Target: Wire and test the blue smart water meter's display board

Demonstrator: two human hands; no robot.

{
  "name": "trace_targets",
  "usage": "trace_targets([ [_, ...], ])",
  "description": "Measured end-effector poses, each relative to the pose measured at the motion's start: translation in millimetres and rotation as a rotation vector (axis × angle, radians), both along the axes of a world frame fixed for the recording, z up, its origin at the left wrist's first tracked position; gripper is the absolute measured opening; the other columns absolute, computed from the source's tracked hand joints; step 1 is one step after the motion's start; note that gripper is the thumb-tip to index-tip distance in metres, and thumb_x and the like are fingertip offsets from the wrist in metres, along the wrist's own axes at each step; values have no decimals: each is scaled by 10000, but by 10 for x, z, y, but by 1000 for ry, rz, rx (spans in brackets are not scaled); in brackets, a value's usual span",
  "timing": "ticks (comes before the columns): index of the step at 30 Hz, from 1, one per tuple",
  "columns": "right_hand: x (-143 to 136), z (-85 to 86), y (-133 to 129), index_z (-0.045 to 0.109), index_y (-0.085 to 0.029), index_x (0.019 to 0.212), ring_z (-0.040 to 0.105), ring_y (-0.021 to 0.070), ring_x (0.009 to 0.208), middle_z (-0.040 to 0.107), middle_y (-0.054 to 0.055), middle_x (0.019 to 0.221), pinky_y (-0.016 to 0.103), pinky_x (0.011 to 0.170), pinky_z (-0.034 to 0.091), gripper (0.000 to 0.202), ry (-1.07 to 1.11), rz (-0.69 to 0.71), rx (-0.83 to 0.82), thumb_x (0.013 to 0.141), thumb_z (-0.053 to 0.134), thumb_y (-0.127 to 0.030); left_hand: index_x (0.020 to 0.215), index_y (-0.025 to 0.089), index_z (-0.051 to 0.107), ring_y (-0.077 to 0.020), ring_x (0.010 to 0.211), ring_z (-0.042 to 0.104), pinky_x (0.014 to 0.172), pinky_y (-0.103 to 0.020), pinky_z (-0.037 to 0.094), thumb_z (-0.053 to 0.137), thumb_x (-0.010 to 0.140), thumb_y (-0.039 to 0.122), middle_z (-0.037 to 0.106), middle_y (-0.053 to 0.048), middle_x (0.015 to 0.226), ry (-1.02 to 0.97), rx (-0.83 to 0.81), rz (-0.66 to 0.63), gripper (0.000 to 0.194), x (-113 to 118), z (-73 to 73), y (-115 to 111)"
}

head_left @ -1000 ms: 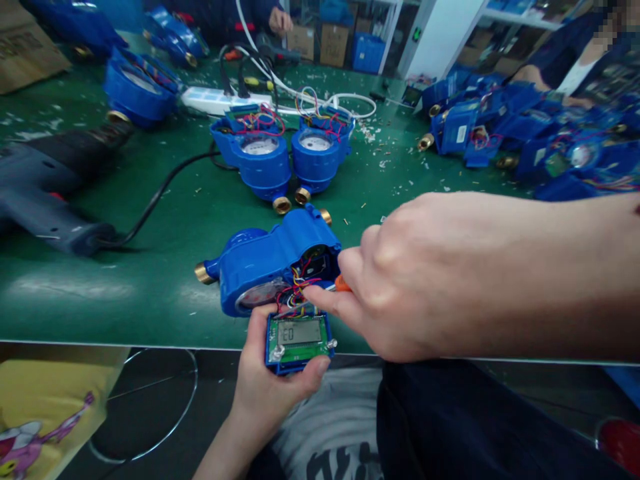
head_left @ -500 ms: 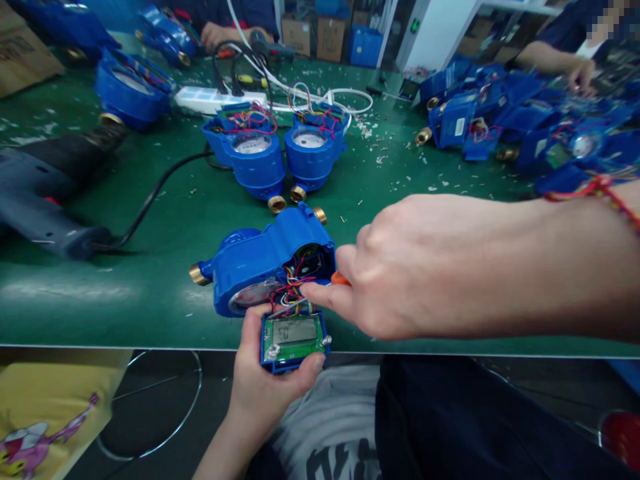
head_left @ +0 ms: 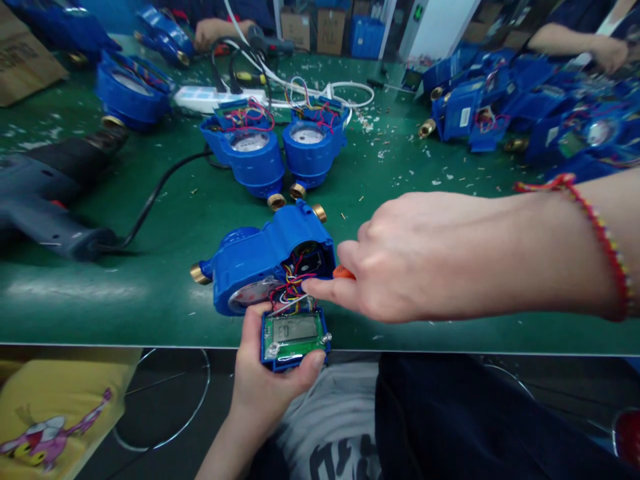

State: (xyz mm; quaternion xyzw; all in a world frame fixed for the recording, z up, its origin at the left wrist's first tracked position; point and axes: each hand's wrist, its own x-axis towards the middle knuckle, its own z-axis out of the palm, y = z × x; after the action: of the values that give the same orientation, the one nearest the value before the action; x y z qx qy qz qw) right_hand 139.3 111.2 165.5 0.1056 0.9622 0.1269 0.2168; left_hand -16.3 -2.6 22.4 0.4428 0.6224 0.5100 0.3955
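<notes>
On the green worktop [head_left: 150, 310], a grey power tool [head_left: 50, 223] lies by the left edge; two blue meters [head_left: 256, 165] crowd behind the open meter [head_left: 265, 247], itself near the front edge; the left hand [head_left: 267, 383] clasps its display unit [head_left: 295, 330]; the right hand [head_left: 385, 267] grips and partly hides an orange-handled tool [head_left: 344, 272], whose slipping might nick the wires [head_left: 291, 291].

Dim, cool light, pale glare on the green tabletop [head_left: 160, 293], power tool [head_left: 47, 180] blurred, edges stretched

Red bracelet [head_left: 603, 233] behind the right hand [head_left: 393, 260] now well within view.
</notes>
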Motion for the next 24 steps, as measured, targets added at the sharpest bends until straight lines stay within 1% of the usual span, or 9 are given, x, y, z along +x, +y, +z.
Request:
trace_targets([
  [2, 22, -9, 9, 571, -270, 1344, 607, 163, 583, 652, 17, 653, 315, 544, 315, 456, 7, 3, -4, 900, 499, -193, 1034, 217, 496, -170, 769, 693, 738, -283, 558, 764, 594, 289, 674, 17, 898, 5, -6, 2, 520, 0, 2, -2],
  [6, -5, -26, 36, 693, -337, 1134, 524, 127, 464, 607, -24, 565, 266, 468, 297, 308, 24, -281, -274, 879, 575, -209, 1041, 218, 494, -167, 766, 685, 739, -274, 545, 782, 586, 317, 664, 22, 890, 19, -19, 3, 547, -15, -18, -11],
  [8, -27, -31, 48, 713, -326, 1053, 511, 110, 459, 626, -32, 607, 247, 449, 304, 252, 34, -348, -378, 861, 607, -203, 1047, 216, 494, -166, 757, 681, 734, -274, 540, 784, 583, 315, 660, 21, 884, 24, -23, 5, 556, -21, -28, -14],
  [9, -32, -34, 53, 716, -315, 1038, 510, 109, 463, 628, -30, 617, 247, 449, 307, 239, 37, -351, -378, 855, 614, -200, 1047, 215, 495, -165, 756, 678, 734, -272, 537, 783, 584, 312, 659, 21, 885, 29, -23, 7, 554, -21, -31, -15],
  [12, -9, -52, 71, 685, -294, 1151, 542, 133, 515, 619, -9, 619, 279, 504, 332, 308, 41, -244, -255, 877, 583, -198, 1044, 213, 495, -166, 773, 679, 744, -276, 540, 779, 587, 306, 663, 12, 911, 35, -12, 14, 546, -11, -28, -12],
  [15, 37, -81, 116, 588, -285, 1317, 578, 149, 596, 641, 13, 673, 306, 565, 348, 409, 42, -121, -158, 928, 507, -192, 1047, 212, 491, -171, 798, 687, 757, -280, 548, 772, 583, 288, 667, 8, 929, 21, -5, 30, 548, 7, -19, -6],
  [19, 60, -122, 239, 581, -291, 1332, 584, 143, 613, 679, 14, 746, 300, 536, 324, 388, -2, -122, -215, 955, 501, -244, 1034, 214, 507, -153, 749, 674, 721, -261, 550, 772, 572, 263, 665, 25, 890, 5, -17, 29, 534, 17, -14, -4],
  [22, 69, -159, 337, 582, -329, 1331, 569, 127, 604, 691, -3, 776, 296, 527, 306, 374, 32, -66, -296, 974, 492, -263, 1024, 218, 512, -148, 722, 670, 690, -252, 550, 777, 572, 262, 662, 32, 867, -14, -22, 18, 526, 17, -2, -9],
  [24, 83, -186, 386, 553, -364, 1357, 552, 116, 606, 692, -12, 794, 293, 523, 283, 383, 58, -25, -286, 994, 465, -276, 1022, 219, 512, -149, 718, 673, 688, -253, 554, 781, 571, 263, 662, 33, 860, -23, -26, 17, 527, 17, 9, -14],
])
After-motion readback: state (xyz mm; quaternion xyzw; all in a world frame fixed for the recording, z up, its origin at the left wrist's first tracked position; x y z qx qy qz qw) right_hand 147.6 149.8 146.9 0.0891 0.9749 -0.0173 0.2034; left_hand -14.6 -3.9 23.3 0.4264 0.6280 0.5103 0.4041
